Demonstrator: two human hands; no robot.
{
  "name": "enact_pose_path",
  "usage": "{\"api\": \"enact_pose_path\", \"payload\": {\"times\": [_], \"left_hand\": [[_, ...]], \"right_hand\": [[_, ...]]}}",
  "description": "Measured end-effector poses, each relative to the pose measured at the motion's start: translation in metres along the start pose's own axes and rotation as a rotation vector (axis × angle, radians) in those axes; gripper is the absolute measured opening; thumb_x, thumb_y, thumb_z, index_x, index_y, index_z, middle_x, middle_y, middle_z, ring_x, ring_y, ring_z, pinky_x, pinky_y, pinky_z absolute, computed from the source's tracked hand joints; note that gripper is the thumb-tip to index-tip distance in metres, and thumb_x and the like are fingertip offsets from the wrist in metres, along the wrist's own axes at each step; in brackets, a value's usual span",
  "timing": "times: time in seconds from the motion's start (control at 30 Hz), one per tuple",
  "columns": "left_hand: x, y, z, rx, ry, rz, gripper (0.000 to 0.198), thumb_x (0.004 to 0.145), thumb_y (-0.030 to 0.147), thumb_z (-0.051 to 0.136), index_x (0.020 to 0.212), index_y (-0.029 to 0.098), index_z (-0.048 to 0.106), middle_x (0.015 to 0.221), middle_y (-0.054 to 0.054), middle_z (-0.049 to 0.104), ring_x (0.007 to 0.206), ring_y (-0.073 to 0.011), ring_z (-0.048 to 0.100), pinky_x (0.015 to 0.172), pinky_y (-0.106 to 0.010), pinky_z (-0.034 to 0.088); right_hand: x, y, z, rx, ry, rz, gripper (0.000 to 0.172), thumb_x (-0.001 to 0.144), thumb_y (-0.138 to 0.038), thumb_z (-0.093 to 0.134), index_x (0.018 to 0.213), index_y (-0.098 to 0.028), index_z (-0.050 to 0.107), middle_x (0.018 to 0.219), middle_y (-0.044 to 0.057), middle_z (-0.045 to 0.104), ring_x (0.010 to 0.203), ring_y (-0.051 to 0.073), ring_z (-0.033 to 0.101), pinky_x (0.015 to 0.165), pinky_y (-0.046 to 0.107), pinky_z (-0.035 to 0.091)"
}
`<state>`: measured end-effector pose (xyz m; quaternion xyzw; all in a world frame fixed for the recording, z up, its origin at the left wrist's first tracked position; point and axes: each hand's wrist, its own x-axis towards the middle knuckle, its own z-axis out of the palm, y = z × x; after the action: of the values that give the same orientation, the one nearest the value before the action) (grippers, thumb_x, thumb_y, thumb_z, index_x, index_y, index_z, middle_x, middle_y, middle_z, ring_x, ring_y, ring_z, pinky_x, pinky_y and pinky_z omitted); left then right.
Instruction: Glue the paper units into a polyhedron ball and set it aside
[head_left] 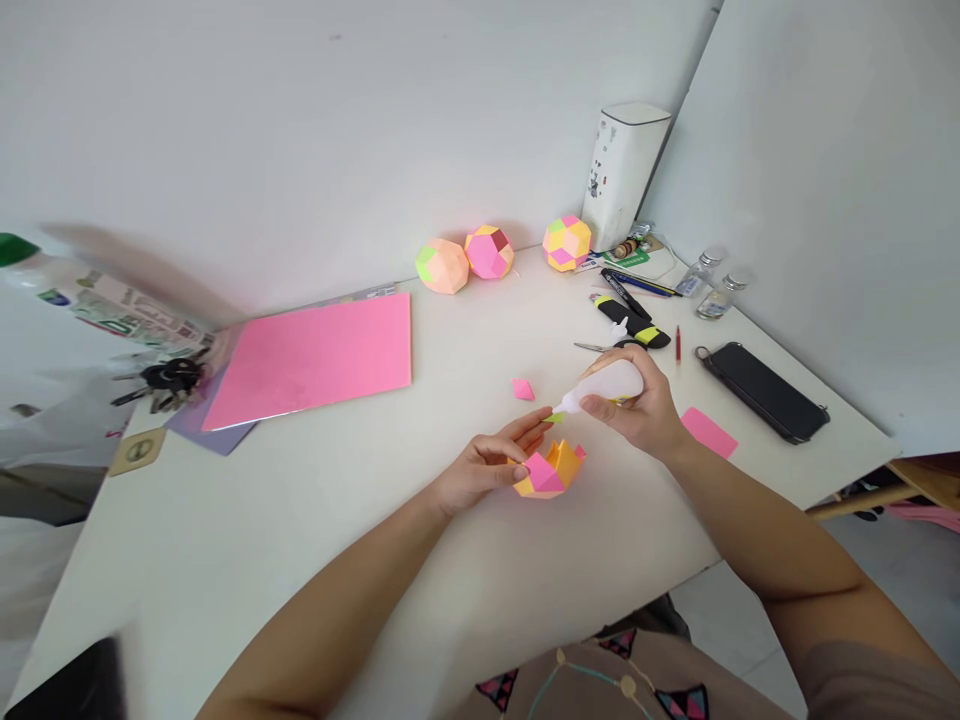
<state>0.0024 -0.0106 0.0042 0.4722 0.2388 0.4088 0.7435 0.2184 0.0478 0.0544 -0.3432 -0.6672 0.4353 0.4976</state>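
My left hand (487,468) pinches the left edge of a half-formed pink, orange and yellow paper ball (546,478), its open side facing up. The fingers of that hand reach out under a small green flap (553,417). In my right hand (643,408) is a white glue bottle (606,384), tilted so that its nozzle meets the green flap. Just behind the left fingertips a small pink paper piece (523,389) lies on the white table (315,520).
Three finished paper balls (489,252) stand along the wall beside a white box (626,170). Pink sheets (315,360) lie left. A cutter (630,320), scissors (592,347), pens, glass jars (721,296) and a black phone case (765,390) are right. Keys (171,376) and a bottle (112,300) sit far left.
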Motion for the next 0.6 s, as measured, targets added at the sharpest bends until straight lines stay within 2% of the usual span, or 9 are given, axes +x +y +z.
{"api": "enact_pose_path", "payload": {"times": [0.1, 0.17, 0.27, 0.33, 0.4, 0.5, 0.6], "left_hand": [[0.0, -0.001, 0.0, -0.009, -0.007, 0.009, 0.009, 0.075, 0.019, 0.069, 0.075, 0.025, 0.075, 0.146, 0.0, 0.039, 0.137, -0.0303, 0.029, 0.114, -0.047, 0.019], [0.001, -0.001, 0.0, -0.013, -0.012, 0.02, 0.01, 0.075, 0.018, 0.068, 0.075, 0.025, 0.075, 0.145, 0.0, 0.04, 0.137, -0.03, 0.03, 0.114, -0.047, 0.019], [0.002, -0.001, 0.001, -0.012, -0.021, 0.034, 0.01, 0.076, 0.017, 0.067, 0.076, 0.024, 0.075, 0.145, 0.0, 0.041, 0.137, -0.0293, 0.03, 0.114, -0.047, 0.019], [0.002, -0.001, 0.001, -0.015, -0.024, 0.035, 0.01, 0.076, 0.017, 0.067, 0.076, 0.024, 0.075, 0.144, -0.001, 0.041, 0.136, -0.0292, 0.03, 0.114, -0.047, 0.019], [0.001, 0.0, 0.001, -0.02, -0.025, 0.028, 0.011, 0.076, 0.016, 0.067, 0.075, 0.023, 0.075, 0.144, -0.001, 0.042, 0.136, -0.0293, 0.031, 0.114, -0.048, 0.02], [0.001, 0.0, 0.001, -0.031, -0.035, 0.021, 0.012, 0.077, 0.015, 0.066, 0.075, 0.023, 0.075, 0.143, -0.002, 0.042, 0.135, -0.0295, 0.032, 0.113, -0.048, 0.022], [0.0, 0.0, 0.001, -0.041, -0.05, 0.026, 0.012, 0.077, 0.015, 0.065, 0.077, 0.023, 0.075, 0.143, -0.002, 0.043, 0.134, -0.0296, 0.034, 0.113, -0.047, 0.022]], "right_hand": [[0.005, 0.003, -0.002, 0.21, 0.064, 0.149, 0.033, 0.067, -0.037, 0.077, 0.08, -0.021, 0.051, 0.074, -0.002, 0.059, 0.049, 0.009, 0.05, 0.039, 0.025, 0.041], [0.011, 0.005, -0.005, 0.335, 0.119, 0.25, 0.033, 0.068, -0.038, 0.075, 0.08, -0.021, 0.05, 0.071, -0.003, 0.058, 0.047, 0.009, 0.049, 0.039, 0.025, 0.043], [0.017, 0.006, -0.008, 0.44, 0.201, 0.369, 0.036, 0.064, -0.035, 0.077, 0.08, -0.022, 0.047, 0.071, -0.004, 0.058, 0.06, 0.013, 0.061, 0.057, 0.031, 0.053], [0.019, 0.007, -0.008, 0.417, 0.222, 0.399, 0.038, 0.062, -0.03, 0.077, 0.074, -0.022, 0.041, 0.074, -0.005, 0.057, 0.071, 0.016, 0.065, 0.071, 0.036, 0.054], [0.017, 0.011, -0.006, 0.264, 0.211, 0.384, 0.04, 0.063, -0.029, 0.074, 0.068, -0.021, 0.035, 0.08, -0.004, 0.055, 0.077, 0.018, 0.066, 0.076, 0.04, 0.052], [0.011, 0.022, -0.004, -0.219, 0.163, 0.222, 0.033, 0.063, -0.022, 0.069, 0.062, -0.02, 0.036, 0.086, 0.001, 0.051, 0.088, 0.021, 0.06, 0.081, 0.041, 0.048], [0.006, 0.035, -0.003, -0.623, 0.004, 0.059, 0.023, 0.063, -0.011, 0.061, 0.059, -0.02, 0.04, 0.086, 0.004, 0.047, 0.088, 0.022, 0.055, 0.08, 0.039, 0.045]]}}
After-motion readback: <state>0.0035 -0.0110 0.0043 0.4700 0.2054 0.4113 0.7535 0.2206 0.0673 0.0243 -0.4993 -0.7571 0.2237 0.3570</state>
